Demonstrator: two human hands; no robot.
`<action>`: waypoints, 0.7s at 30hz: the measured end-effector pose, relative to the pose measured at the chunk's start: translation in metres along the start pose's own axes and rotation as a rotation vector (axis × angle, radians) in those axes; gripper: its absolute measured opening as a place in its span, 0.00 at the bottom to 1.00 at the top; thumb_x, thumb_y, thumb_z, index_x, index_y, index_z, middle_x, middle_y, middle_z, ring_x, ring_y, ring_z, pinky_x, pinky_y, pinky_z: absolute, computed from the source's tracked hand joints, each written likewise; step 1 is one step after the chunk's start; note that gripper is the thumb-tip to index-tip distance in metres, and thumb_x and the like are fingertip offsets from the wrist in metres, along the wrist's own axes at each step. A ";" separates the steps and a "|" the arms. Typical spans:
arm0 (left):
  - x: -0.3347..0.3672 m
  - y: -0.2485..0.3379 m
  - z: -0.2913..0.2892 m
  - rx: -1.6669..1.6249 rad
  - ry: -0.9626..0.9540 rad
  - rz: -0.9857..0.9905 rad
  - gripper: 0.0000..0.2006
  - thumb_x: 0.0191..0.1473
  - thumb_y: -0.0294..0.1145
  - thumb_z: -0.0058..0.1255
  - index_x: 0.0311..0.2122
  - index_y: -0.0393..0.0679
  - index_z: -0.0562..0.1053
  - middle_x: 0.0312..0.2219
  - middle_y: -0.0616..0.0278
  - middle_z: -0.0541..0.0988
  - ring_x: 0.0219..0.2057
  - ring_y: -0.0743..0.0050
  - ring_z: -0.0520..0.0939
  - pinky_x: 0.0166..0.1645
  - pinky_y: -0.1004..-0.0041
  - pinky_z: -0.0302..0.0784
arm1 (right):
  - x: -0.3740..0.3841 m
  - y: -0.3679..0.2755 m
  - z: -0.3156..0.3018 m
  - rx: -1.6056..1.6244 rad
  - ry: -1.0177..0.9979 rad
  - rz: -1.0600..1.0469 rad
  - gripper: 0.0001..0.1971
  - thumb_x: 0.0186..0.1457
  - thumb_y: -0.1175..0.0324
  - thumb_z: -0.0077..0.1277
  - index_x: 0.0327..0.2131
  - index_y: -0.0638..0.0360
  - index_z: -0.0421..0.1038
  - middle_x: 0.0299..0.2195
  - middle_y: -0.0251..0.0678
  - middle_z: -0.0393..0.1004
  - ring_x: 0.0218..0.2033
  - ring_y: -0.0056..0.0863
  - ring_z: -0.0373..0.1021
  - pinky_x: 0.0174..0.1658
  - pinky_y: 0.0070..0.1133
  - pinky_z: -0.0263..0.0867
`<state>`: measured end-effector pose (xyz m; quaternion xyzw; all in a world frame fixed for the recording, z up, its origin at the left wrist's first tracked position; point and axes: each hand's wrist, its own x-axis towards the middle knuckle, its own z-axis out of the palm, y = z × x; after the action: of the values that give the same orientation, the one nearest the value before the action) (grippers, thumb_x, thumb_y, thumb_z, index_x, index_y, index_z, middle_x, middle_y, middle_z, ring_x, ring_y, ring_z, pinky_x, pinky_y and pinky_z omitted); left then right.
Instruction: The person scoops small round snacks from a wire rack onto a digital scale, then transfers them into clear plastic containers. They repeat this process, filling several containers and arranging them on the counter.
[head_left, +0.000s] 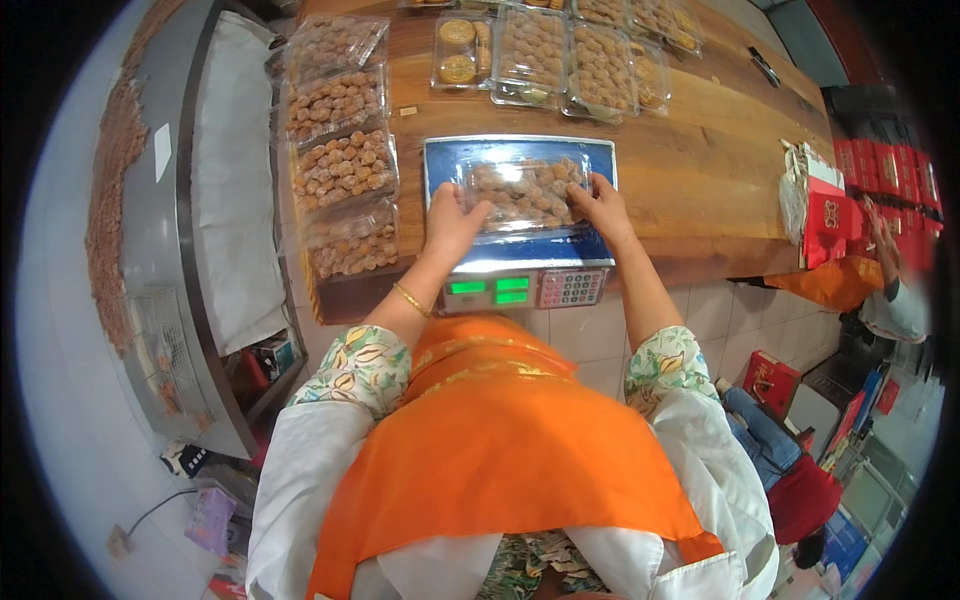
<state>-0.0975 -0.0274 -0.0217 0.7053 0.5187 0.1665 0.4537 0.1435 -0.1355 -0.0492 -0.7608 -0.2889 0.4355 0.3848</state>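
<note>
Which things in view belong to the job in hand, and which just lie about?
In use:
Clear plastic box of brown balls, between left hand and right hand
Blue-and-silver electronic scale beneath

Apparently lying about:
Slim black object
Red gold-emblemed packaging

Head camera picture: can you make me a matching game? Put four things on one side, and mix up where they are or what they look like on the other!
Things:
1. Clear box over the scale
2. Scale
3. Apron
4. Bracelet

Clues:
A. Plain and bright orange
B. Around the left wrist, gold coloured
C. Between the left hand and the right hand, with brown balls inside
D. Blue top and glowing green displays

Right pairs: 1-C, 2-D, 3-A, 4-B
</note>
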 end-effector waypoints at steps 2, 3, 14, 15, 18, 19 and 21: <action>-0.001 -0.001 0.000 0.002 0.018 -0.024 0.20 0.39 0.36 0.58 0.31 0.34 0.63 0.22 0.57 0.70 0.24 0.71 0.72 0.30 0.72 0.69 | -0.005 -0.011 0.006 0.075 0.020 0.012 0.25 0.45 0.56 0.53 0.40 0.68 0.64 0.25 0.31 0.68 0.25 0.19 0.63 0.28 0.17 0.60; -0.001 -0.002 -0.001 0.002 0.026 -0.036 0.19 0.39 0.36 0.59 0.30 0.35 0.63 0.21 0.57 0.70 0.24 0.70 0.71 0.29 0.72 0.69 | -0.006 -0.016 0.009 0.113 0.030 0.019 0.25 0.45 0.56 0.53 0.40 0.68 0.64 0.25 0.31 0.68 0.24 0.19 0.63 0.27 0.17 0.60; -0.011 -0.015 -0.006 -0.251 0.032 -0.029 0.17 0.38 0.32 0.57 0.27 0.38 0.61 0.22 0.57 0.69 0.25 0.67 0.72 0.30 0.69 0.69 | -0.027 -0.030 0.025 0.202 0.017 -0.125 0.21 0.51 0.65 0.48 0.47 0.60 0.55 0.28 0.31 0.68 0.27 0.15 0.61 0.29 0.13 0.59; -0.010 -0.017 -0.008 -0.315 -0.007 -0.084 0.17 0.38 0.32 0.57 0.27 0.38 0.61 0.22 0.58 0.69 0.25 0.69 0.72 0.30 0.70 0.69 | -0.030 -0.030 0.027 0.273 0.022 -0.104 0.22 0.51 0.65 0.48 0.47 0.59 0.54 0.28 0.31 0.67 0.27 0.15 0.61 0.29 0.13 0.59; -0.012 -0.004 -0.007 -0.641 -0.077 -0.110 0.17 0.41 0.32 0.56 0.30 0.39 0.59 0.27 0.61 0.68 0.27 0.73 0.71 0.31 0.72 0.69 | -0.041 -0.037 0.020 0.412 -0.007 0.002 0.25 0.50 0.65 0.49 0.50 0.55 0.52 0.30 0.30 0.66 0.29 0.16 0.60 0.30 0.15 0.59; -0.015 0.006 -0.009 -0.771 -0.097 -0.102 0.17 0.42 0.32 0.56 0.31 0.39 0.59 0.29 0.61 0.68 0.28 0.75 0.71 0.31 0.73 0.69 | -0.047 -0.036 0.011 0.477 -0.027 -0.010 0.27 0.50 0.64 0.48 0.52 0.54 0.50 0.35 0.35 0.66 0.36 0.20 0.63 0.35 0.16 0.61; -0.023 0.018 0.000 -0.747 -0.098 -0.017 0.22 0.44 0.30 0.54 0.42 0.38 0.57 0.36 0.58 0.66 0.33 0.76 0.71 0.34 0.75 0.71 | -0.078 -0.073 0.003 0.800 -0.079 0.064 0.29 0.51 0.63 0.47 0.54 0.54 0.46 0.44 0.41 0.62 0.47 0.29 0.60 0.41 0.21 0.61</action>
<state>-0.0960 -0.0488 -0.0019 0.4939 0.4056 0.3065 0.7054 0.0980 -0.1558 0.0456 -0.5422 -0.0871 0.5542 0.6256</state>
